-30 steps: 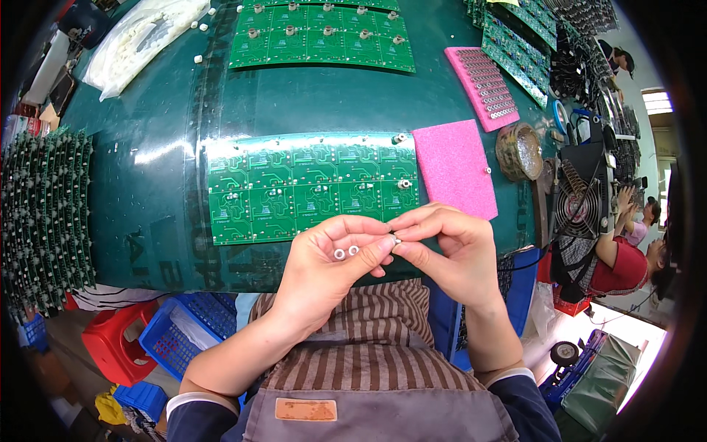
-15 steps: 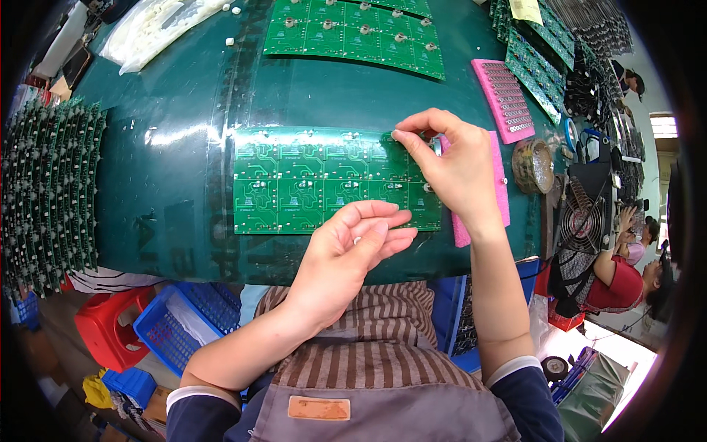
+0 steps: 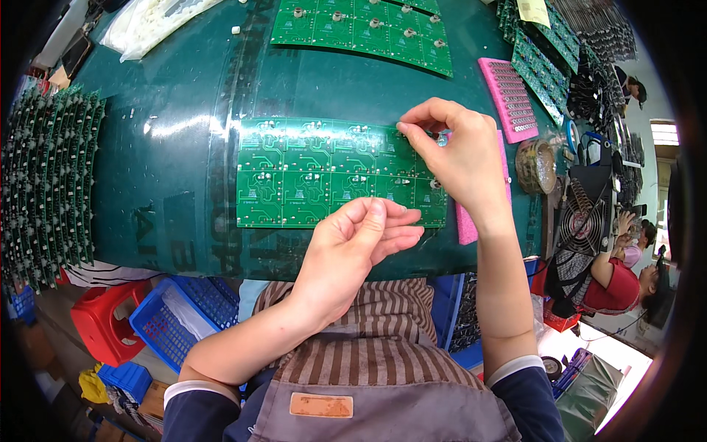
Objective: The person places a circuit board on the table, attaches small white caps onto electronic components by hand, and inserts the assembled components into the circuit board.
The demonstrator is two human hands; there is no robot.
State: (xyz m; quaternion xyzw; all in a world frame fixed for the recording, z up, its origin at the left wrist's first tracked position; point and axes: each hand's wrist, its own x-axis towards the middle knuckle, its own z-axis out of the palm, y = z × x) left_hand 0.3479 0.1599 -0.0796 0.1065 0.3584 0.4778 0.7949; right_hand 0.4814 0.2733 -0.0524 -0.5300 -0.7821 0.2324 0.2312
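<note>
A green circuit board [image 3: 305, 158] lies flat on the table in front of me, with small parts standing on its right side. My right hand [image 3: 460, 158] is over the board's upper right, thumb and index tips pinched together; anything between them is too small to make out. Below it, my left hand [image 3: 361, 236] is turned palm up over the board's near edge. Its fingers are loosely curled and the thumb presses against the index finger, hiding whatever lies in the palm.
Beyond stands a second board [image 3: 353, 29] with metal-topped parts. To the right are a pink foam block [image 3: 509, 99] with rows of small parts, another pink foam piece [image 3: 466, 225] and a tape roll [image 3: 535, 166]. Stacked boards [image 3: 48, 184] and a bag of white pieces [image 3: 151, 26] stand left.
My left thumb has shifted up against the index finger, and the small white piece seen in that palm is now hidden. The right hand keeps its pinch at the board's upper right.
</note>
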